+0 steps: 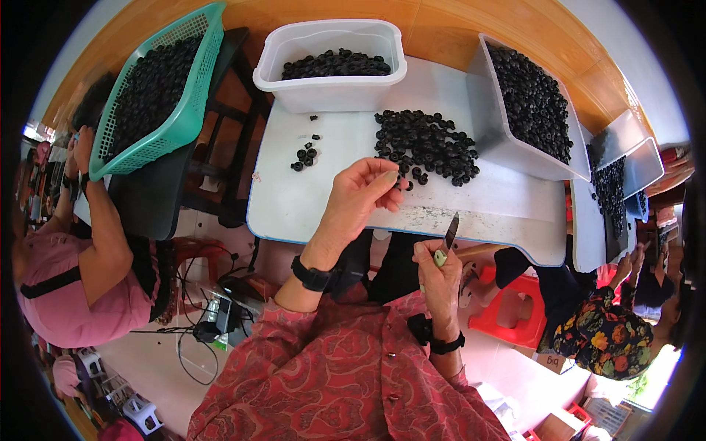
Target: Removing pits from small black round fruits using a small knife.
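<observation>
My left hand [362, 192] is over the near edge of a heap of small black round parts [430, 143] on the white table. Its thumb and fingers are pinched together, and a small black part [399, 181] shows at the fingertips, partly hidden by them. My right hand [440, 275] is at the table's front edge, wrapped round a small knife [451, 231] with a pale green handle. The dark blade points up and away from me. A few more black parts [304, 158] lie apart on the left of the table.
A white tub [331, 92] of black parts stands at the back, a grey bin [489, 132] of them at the right. A green basket [151, 151] sits on a dark table at left. People work on both sides. Cables [198, 331] and a red stool [507, 312] are below.
</observation>
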`<act>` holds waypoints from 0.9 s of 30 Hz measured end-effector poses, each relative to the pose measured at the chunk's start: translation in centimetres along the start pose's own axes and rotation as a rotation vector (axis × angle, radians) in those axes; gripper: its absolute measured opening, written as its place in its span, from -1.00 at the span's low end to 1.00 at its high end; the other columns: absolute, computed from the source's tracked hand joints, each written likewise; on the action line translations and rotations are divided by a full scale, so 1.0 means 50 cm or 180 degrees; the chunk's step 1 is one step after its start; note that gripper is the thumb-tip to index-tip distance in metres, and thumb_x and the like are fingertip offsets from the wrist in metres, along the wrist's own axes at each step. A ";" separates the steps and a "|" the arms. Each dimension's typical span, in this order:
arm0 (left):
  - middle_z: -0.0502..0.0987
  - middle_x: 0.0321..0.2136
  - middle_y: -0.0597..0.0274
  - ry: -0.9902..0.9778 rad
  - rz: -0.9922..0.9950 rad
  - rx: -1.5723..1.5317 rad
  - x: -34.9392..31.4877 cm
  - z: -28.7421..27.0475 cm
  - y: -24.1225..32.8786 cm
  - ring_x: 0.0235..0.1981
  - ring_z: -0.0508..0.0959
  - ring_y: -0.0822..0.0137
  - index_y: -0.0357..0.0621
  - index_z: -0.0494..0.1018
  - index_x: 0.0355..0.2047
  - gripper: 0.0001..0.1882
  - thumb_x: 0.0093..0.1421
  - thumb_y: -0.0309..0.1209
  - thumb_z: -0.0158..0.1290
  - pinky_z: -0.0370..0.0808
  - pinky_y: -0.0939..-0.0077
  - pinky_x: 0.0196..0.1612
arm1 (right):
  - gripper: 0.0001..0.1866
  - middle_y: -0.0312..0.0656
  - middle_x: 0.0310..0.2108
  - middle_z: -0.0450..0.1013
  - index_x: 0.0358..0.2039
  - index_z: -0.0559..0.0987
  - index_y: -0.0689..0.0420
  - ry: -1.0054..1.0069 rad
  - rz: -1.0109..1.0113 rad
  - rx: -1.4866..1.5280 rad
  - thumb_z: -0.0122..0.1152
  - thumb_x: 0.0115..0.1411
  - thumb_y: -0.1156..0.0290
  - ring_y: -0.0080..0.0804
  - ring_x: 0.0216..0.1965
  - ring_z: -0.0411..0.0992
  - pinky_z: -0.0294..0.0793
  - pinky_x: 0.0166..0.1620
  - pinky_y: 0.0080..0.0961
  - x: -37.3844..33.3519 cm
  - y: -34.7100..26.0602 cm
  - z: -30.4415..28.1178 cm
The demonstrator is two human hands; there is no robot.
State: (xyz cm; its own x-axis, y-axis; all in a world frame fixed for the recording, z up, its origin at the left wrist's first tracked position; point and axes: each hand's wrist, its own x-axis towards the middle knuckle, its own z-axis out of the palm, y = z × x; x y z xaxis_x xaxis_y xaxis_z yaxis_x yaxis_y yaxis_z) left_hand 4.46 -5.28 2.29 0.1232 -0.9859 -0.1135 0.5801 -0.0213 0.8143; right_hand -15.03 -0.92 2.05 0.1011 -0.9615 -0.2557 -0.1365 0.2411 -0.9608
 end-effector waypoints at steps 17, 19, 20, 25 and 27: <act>0.56 -0.33 0.19 -0.0520 -0.0301 -0.1278 -0.124 0.006 -0.051 -0.39 0.52 0.50 -0.29 0.48 -0.06 -0.77 0.32 -0.47 0.02 0.52 0.64 -0.32 | -0.80 -0.37 -0.56 0.40 -0.14 0.54 0.26 -0.0154 -0.0365 0.0662 0.14 0.32 0.41 -0.79 -0.69 0.15 0.10 -0.61 -0.77 -0.018 -0.055 0.033; 0.55 -0.37 0.23 -0.0486 -0.0281 -0.1108 -0.131 0.010 -0.045 -0.42 0.54 0.51 -0.28 0.47 -0.09 -0.80 0.31 -0.48 0.04 0.51 0.68 -0.38 | -0.81 -0.40 -0.59 0.37 -0.14 0.54 0.25 -0.0154 -0.0403 0.0711 0.15 0.31 0.41 -0.79 -0.68 0.16 0.09 -0.61 -0.78 -0.026 -0.072 0.043; 0.55 -0.39 0.25 -0.0467 -0.0269 -0.1023 -0.135 0.011 -0.043 -0.43 0.54 0.52 -0.27 0.47 -0.11 -0.82 0.31 -0.48 0.05 0.50 0.69 -0.41 | -0.81 -0.42 -0.60 0.36 -0.14 0.54 0.25 -0.0156 -0.0422 0.0735 0.16 0.31 0.41 -0.79 -0.67 0.16 0.09 -0.61 -0.79 -0.029 -0.076 0.046; 0.54 -0.48 0.30 -0.0351 -0.0236 -0.0674 -0.150 0.015 -0.046 -0.49 0.55 0.53 -0.24 0.47 -0.20 -0.87 0.28 -0.47 0.09 0.48 0.74 -0.50 | -0.89 -0.46 -0.65 0.31 -0.26 0.56 0.21 -0.0263 -0.0418 0.0818 0.19 0.29 0.43 -0.80 -0.69 0.12 0.04 -0.61 -0.77 -0.029 -0.058 0.049; 0.55 -0.48 0.29 -0.0335 -0.0244 -0.0571 -0.153 0.011 -0.047 -0.48 0.56 0.53 -0.25 0.48 -0.20 -0.87 0.27 -0.47 0.10 0.48 0.74 -0.50 | -0.90 -0.46 -0.66 0.31 -0.31 0.56 0.20 -0.0283 -0.0357 0.0911 0.20 0.28 0.44 -0.79 -0.69 0.11 0.02 -0.62 -0.76 -0.029 -0.057 0.050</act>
State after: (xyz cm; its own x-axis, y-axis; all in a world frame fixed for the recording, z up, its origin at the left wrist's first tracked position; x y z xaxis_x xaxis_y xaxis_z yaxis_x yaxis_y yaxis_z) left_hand 1.73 2.23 1.57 -0.0060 -0.9946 -0.1034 0.7196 -0.0761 0.6902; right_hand -12.34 0.09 4.89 0.1873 -0.9719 -0.1428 0.1618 0.1739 -0.9714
